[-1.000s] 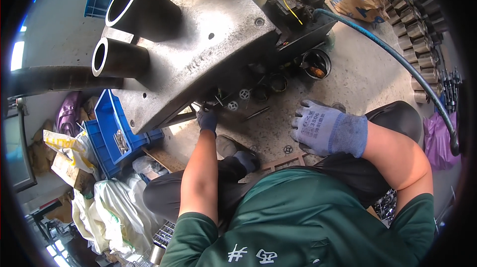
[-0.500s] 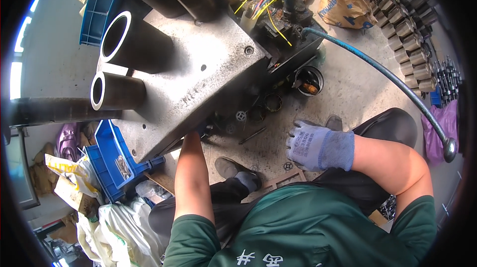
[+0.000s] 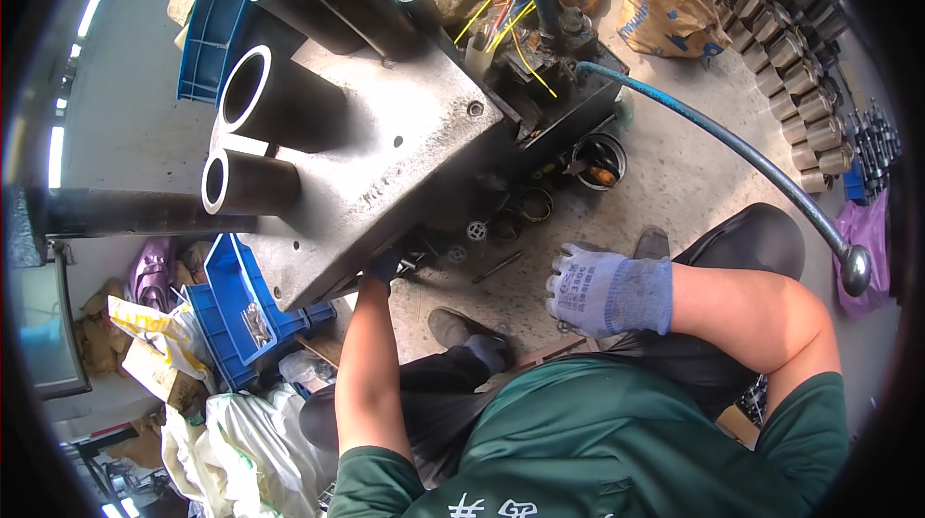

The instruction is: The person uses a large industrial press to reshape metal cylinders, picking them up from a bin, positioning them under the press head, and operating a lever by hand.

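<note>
My left hand (image 3: 383, 265) wears a dark glove and reaches in under the edge of a heavy steel plate (image 3: 371, 157); shadow and the plate hide its fingers. My right hand (image 3: 588, 292), in a grey-blue knit glove, is held over my lap with its back up. Its fingers curl downward, and whatever they may hold is hidden. Thick steel tubes (image 3: 289, 99) stand on the plate. Just beyond my left hand, a small round metal piece with holes (image 3: 477, 231) shows in the shadow below the plate. A thin dark rod (image 3: 498, 265) lies on the floor.
A blue lever with a ball end (image 3: 856, 269) arches over the right side. A can (image 3: 599, 159) stands beside the machine. Blue bins (image 3: 226, 320) and white sacks (image 3: 251, 451) are at the left. Stacked metal cylinders (image 3: 805, 104) and a paper sack (image 3: 670, 2) are far right.
The view has shifted slightly. My left hand has drawn back a little, so its glove now shows at the plate's edge. The right hand stays over my lap, still curled.
</note>
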`<state>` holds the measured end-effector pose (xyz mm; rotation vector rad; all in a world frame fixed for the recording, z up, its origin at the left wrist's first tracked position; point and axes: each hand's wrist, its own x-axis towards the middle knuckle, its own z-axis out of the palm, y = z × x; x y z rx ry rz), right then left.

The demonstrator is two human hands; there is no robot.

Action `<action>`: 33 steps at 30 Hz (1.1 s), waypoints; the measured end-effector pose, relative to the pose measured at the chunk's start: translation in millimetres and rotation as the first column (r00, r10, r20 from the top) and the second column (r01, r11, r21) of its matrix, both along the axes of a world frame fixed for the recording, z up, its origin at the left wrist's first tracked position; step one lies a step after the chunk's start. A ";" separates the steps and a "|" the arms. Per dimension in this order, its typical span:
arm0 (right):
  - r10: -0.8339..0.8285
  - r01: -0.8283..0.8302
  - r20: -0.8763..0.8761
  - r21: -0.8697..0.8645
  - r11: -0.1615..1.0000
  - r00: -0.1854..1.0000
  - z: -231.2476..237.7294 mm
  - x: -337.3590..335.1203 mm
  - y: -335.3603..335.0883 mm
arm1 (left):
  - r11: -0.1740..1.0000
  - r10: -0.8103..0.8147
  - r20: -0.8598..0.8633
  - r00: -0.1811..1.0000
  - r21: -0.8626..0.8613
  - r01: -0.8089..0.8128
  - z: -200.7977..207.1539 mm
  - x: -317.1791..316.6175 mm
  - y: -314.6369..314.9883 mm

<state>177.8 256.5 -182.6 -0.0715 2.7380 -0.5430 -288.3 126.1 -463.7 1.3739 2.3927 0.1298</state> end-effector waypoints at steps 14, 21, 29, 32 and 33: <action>0.034 -0.026 -0.130 0.062 0.998 0.991 11.8 14.7 -8.5 | 0.944 -0.149 0.103 0.983 0.310 0.110 196.0 168.0 -46.2; 0.108 -0.100 -0.168 0.055 0.993 0.980 22.8 0.8 -20.4 | 0.723 0.085 -0.209 0.974 0.685 0.084 355.5 123.4 -64.0; -0.003 0.034 -0.468 0.057 0.998 0.884 10.5 -21.0 -1.6 | 0.803 0.150 -0.254 0.955 0.595 0.032 334.0 15.3 -15.0; 0.023 0.037 -0.497 0.111 0.993 0.868 37.1 -23.4 -5.5 | 0.629 0.235 -0.395 0.888 0.759 0.171 316.2 16.2 -25.9; 0.080 -0.002 -0.437 0.177 0.984 0.896 64.6 -9.5 -5.8 | 0.639 0.163 -0.533 0.830 0.698 0.323 363.4 105.4 -13.9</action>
